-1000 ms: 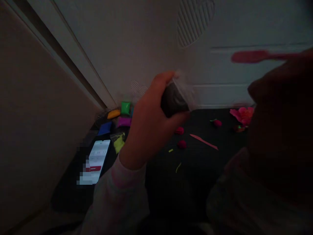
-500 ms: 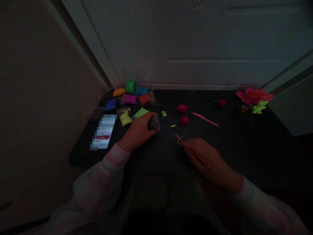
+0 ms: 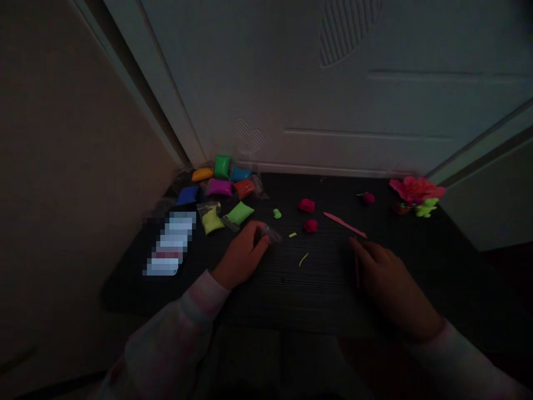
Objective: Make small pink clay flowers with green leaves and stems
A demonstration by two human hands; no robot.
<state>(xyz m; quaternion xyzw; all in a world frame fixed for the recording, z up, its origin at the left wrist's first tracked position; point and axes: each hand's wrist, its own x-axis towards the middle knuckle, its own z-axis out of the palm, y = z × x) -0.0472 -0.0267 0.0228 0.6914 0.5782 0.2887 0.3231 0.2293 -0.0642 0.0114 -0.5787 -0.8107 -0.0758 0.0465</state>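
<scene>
My left hand (image 3: pixel 242 255) is closed on a clear plastic bag (image 3: pixel 271 233) just above the dark table. To the right, my right hand (image 3: pixel 385 278) pinches a slim pink modelling tool (image 3: pixel 357 269) that points toward me. Between the hands lies a thin yellow-green clay strip (image 3: pixel 303 259). Farther back are a short yellow clay piece (image 3: pixel 292 235), a light green clay lump (image 3: pixel 277 213) and two red clay lumps, one nearer (image 3: pixel 310 226) and one behind it (image 3: pixel 307 205). A pink plastic knife (image 3: pixel 345 224) lies beyond my right fingertips.
Several bags of coloured clay, among them a light green one (image 3: pixel 240 213) and a yellow one (image 3: pixel 212 218), lie at the left back. A lit phone (image 3: pixel 172 244) is on the left. At the right are a red ball with a stem (image 3: pixel 368 198) and a pink flower (image 3: pixel 417 190). A door stands behind.
My right hand has moved right with the pink modelling tool, and the thin yellow-green strip now lies on the table. My left hand still holds the bag, now lower. The view has tilted up.
</scene>
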